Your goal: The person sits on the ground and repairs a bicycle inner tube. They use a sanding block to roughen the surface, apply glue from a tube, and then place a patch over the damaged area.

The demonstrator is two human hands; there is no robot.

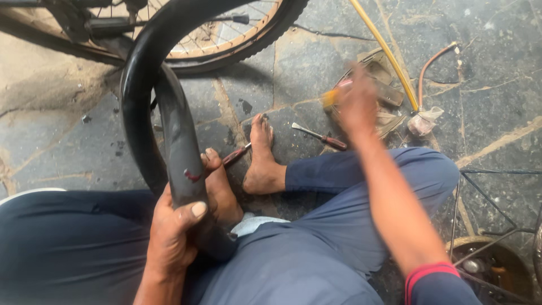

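Observation:
My left hand [172, 229] grips a black bicycle inner tube [141, 85] low down, thumb across it; the tube loops up toward the top of the view. A small red mark [192, 176] shows on the tube just above my thumb. My right hand [355, 104] is stretched forward and blurred, closed around a small yellow-tipped object [330, 97] near worn sandals [387, 93]. I sit on the stone floor with bare feet [261, 155] forward. A red-handled screwdriver [319, 136] lies on the floor by my right foot.
A bicycle wheel [237, 39] with spokes stands at the top. A yellow hose [387, 51] and a copper-coloured tube [432, 68] run across the stone floor at right. A second red-handled tool [237, 154] lies between my feet. A round metal bowl [488, 265] under a wire frame sits bottom right.

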